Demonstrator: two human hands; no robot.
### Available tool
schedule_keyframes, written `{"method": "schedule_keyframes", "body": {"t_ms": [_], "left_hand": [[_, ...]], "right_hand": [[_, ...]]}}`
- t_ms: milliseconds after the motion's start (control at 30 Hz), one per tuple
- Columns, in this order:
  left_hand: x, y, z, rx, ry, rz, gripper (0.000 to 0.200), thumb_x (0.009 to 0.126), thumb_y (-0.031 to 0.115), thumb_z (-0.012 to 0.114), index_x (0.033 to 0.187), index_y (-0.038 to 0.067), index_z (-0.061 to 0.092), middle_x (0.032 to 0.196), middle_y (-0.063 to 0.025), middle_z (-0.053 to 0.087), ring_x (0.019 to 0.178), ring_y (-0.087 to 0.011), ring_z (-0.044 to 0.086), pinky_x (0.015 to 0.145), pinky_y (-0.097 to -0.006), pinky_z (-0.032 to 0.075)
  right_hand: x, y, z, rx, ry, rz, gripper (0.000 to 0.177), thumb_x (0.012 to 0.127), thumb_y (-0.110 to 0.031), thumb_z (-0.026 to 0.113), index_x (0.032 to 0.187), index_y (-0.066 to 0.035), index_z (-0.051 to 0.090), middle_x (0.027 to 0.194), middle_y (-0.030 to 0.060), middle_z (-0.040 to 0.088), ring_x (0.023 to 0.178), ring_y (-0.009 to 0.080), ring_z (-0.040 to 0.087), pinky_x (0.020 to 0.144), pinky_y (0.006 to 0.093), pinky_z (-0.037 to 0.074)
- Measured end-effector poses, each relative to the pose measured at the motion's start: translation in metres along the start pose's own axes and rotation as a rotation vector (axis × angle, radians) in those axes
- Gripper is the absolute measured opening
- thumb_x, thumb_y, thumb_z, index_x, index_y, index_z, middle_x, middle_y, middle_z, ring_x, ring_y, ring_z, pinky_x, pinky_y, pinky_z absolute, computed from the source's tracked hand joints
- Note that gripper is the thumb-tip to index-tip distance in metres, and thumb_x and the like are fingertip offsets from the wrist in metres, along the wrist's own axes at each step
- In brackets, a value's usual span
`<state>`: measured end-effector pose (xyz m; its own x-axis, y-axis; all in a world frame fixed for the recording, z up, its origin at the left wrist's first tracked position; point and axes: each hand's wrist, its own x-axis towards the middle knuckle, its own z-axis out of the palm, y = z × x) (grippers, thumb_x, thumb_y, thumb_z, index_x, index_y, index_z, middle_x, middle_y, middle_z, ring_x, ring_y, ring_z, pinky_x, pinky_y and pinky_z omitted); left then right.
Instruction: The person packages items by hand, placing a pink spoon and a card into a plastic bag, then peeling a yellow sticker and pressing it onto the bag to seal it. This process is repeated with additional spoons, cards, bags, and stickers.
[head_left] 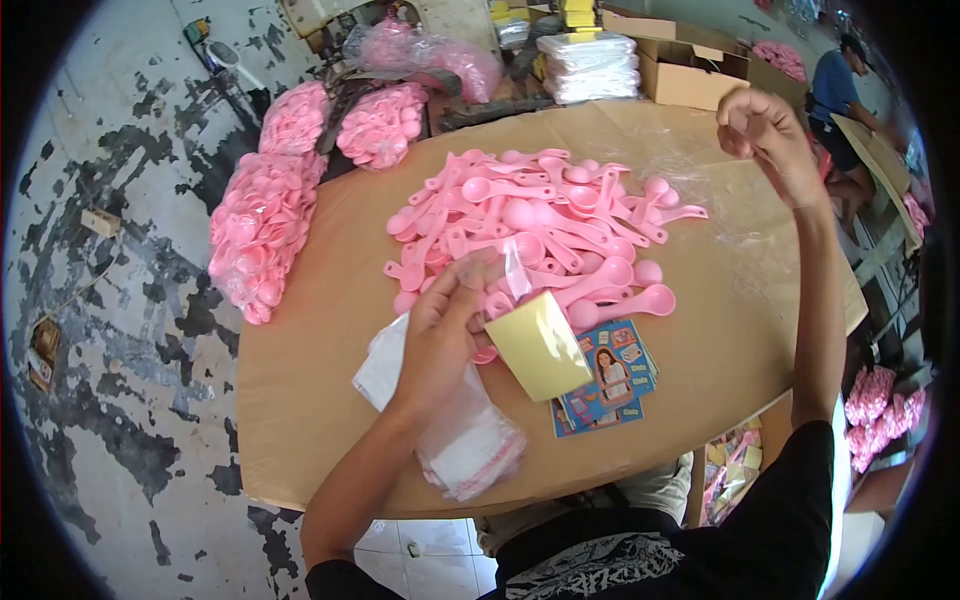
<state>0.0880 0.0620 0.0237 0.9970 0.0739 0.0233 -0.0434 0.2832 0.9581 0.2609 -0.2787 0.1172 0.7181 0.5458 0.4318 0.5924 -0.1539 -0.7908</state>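
My left hand [450,320] is closed on a small clear plastic bag [517,270] with a yellow card [540,347] at its lower end, above the near edge of a heap of pink spoons [530,215]. Under that hand lies a stack of clear bags [465,440] on the brown table covering [320,420]. Blue printed cards [605,385] sit partly beneath the yellow one. My right hand [765,135] is raised over the table's right side, its fingers curled; whether they hold anything is too small to tell.
Bags of pink spoons [265,225] lie at the left edge. Behind are plastic-wrapped stacks [590,68] and cardboard boxes [695,75]. A box of packed items [735,465] stands below the near right edge. Another person [838,95] is at the far right.
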Motion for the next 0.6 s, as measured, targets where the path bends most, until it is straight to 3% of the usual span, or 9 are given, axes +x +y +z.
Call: {"method": "schedule_keyframes", "body": {"t_ms": [33,133,267,300,367,433,467,533,600], "left_hand": [[-0.002,0.003,0.001,0.005,-0.003,-0.023,0.039,0.102,0.027,0.042,0.132,0.002,0.046,0.125,-0.0107,0.058,0.095,-0.0137,0.064,0.073,-0.0262,0.057],[-0.001,0.009,0.003,-0.083,-0.092,-0.114,0.040,0.101,0.027,0.043,0.128,-0.001,0.048,0.124,-0.0136,0.058,0.099,-0.0173,0.064,0.079,-0.0293,0.056],[0.000,0.003,0.002,-0.024,-0.155,-0.087,0.041,0.099,0.025,0.045,0.127,-0.005,0.047,0.124,-0.0204,0.057,0.108,-0.0247,0.062,0.087,-0.0341,0.054],[0.000,0.002,0.003,-0.027,-0.153,-0.086,0.040,0.099,0.024,0.045,0.126,-0.005,0.048,0.124,-0.0206,0.058,0.108,-0.0251,0.062,0.087,-0.0347,0.054],[-0.001,0.001,0.004,-0.029,-0.142,-0.080,0.037,0.099,0.022,0.046,0.124,-0.005,0.051,0.123,-0.0209,0.058,0.109,-0.0261,0.062,0.087,-0.0359,0.054],[-0.004,0.004,0.011,-0.047,-0.126,-0.096,0.035,0.099,0.020,0.046,0.123,-0.004,0.052,0.122,-0.0211,0.058,0.110,-0.0269,0.061,0.088,-0.0371,0.054],[-0.006,0.003,0.015,-0.056,-0.117,-0.111,0.034,0.099,0.019,0.046,0.123,-0.004,0.052,0.122,-0.0213,0.058,0.110,-0.0272,0.061,0.088,-0.0377,0.054],[-0.011,0.000,0.018,-0.018,-0.099,-0.119,0.036,0.099,0.020,0.046,0.126,-0.002,0.051,0.121,-0.0194,0.060,0.107,-0.0256,0.062,0.086,-0.0381,0.055],[-0.014,0.001,0.022,0.016,-0.078,-0.121,0.037,0.099,0.020,0.046,0.128,-0.002,0.050,0.119,-0.0179,0.060,0.105,-0.0246,0.063,0.085,-0.0373,0.055]], "right_hand": [[-0.010,0.040,-0.018,0.013,0.015,0.165,0.023,0.087,-0.019,0.059,0.103,-0.003,0.064,0.085,-0.0017,0.061,0.079,0.0052,0.055,0.070,0.0220,0.045],[-0.046,0.125,-0.022,-1.059,0.202,-0.041,0.027,0.086,-0.022,0.062,0.107,-0.005,0.065,0.085,-0.0014,0.061,0.078,0.0050,0.054,0.068,0.0217,0.044],[-0.030,0.074,-0.044,-0.383,0.458,0.131,0.028,0.089,-0.020,0.060,0.113,-0.006,0.064,0.088,-0.0003,0.065,0.079,0.0073,0.055,0.068,0.0230,0.044],[-0.032,0.068,-0.034,-0.377,0.438,0.011,0.026,0.092,-0.017,0.056,0.114,-0.006,0.063,0.087,0.0001,0.064,0.078,0.0079,0.055,0.068,0.0238,0.044],[-0.038,0.054,0.009,-0.207,0.256,-0.006,0.029,0.092,-0.016,0.051,0.116,-0.002,0.060,0.094,0.0016,0.062,0.080,0.0095,0.052,0.072,0.0229,0.042],[-0.039,0.009,0.082,-0.107,-0.035,0.070,0.036,0.090,-0.023,0.057,0.118,0.000,0.059,0.096,0.0036,0.063,0.087,0.0128,0.056,0.081,0.0273,0.045],[-0.043,-0.005,0.112,0.018,-0.161,0.130,0.040,0.086,-0.018,0.066,0.120,0.001,0.057,0.097,0.0052,0.063,0.086,0.0120,0.057,0.077,0.0272,0.048],[-0.052,-0.016,0.155,0.048,-0.270,0.019,0.031,0.089,-0.022,0.066,0.113,-0.004,0.063,0.087,0.0055,0.067,0.077,0.0090,0.059,0.067,0.0230,0.048],[-0.054,-0.006,0.170,0.156,-0.225,0.088,0.029,0.088,-0.020,0.068,0.111,-0.004,0.064,0.085,0.0044,0.067,0.074,0.0071,0.058,0.065,0.0225,0.048]]}}
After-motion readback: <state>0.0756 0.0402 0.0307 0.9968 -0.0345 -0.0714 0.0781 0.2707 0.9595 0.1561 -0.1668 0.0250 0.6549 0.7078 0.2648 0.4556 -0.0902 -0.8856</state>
